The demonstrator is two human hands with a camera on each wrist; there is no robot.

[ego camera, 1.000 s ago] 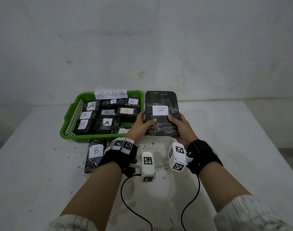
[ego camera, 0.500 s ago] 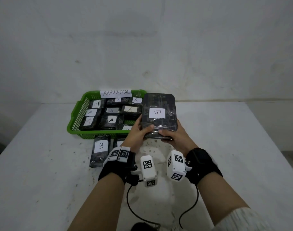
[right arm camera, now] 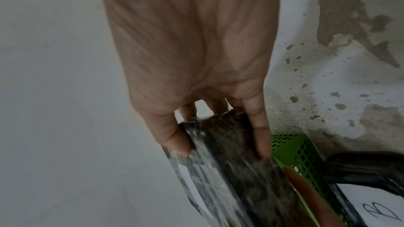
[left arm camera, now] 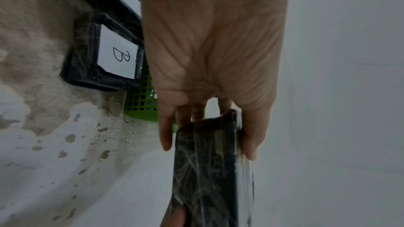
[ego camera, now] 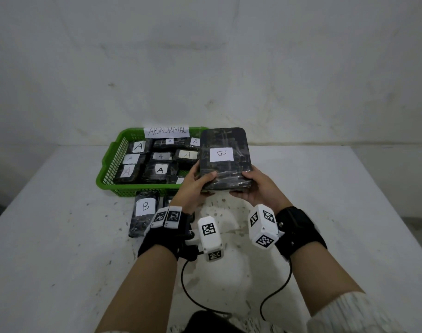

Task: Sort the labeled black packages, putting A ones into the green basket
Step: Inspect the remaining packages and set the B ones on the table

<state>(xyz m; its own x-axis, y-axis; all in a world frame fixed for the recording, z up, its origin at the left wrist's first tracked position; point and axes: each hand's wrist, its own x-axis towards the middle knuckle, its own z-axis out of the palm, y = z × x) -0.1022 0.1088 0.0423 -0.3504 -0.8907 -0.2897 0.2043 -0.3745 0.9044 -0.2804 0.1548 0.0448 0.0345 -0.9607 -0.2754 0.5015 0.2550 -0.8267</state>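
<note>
- Gripping the near end of a large black package labeled B (ego camera: 224, 159), both hands hold it up off the white table (ego camera: 337, 212), its far end tilted up and away from the person.
- The left hand (ego camera: 193, 186) clasps the package's near left corner, thumb on top and fingers curled underneath; from the left wrist view the thumb and fingers (left arm camera: 166, 134) pinch the package's edge (left arm camera: 207, 170) between them.
- The right hand (ego camera: 258, 186) clasps the near right corner, thumb along the near edge and fingers underneath; in the right wrist view the fingers (right arm camera: 260, 137) lie along the wrapped side of the package (right arm camera: 229, 170).
- Just left of the held package and beyond the left hand sits the green basket (ego camera: 113, 162), with a paper sign reading ABNORMAL (ego camera: 166, 132) on its far rim.
- Inside the basket lie several black packages labeled A (ego camera: 159, 170), packed side by side.
- The held package overlaps the basket's right edge in the head view; whether they touch cannot be told.
- Left of the left wrist, just in front of the basket's near wall, a smaller black package labeled B (ego camera: 145, 210) lies flat on the table.
- Another B package (left arm camera: 116, 56) shows in the left wrist view, lying under the left hand beside the basket wall.
- Below both hands, the table's surface is chipped and stained (ego camera: 229, 212).
</note>
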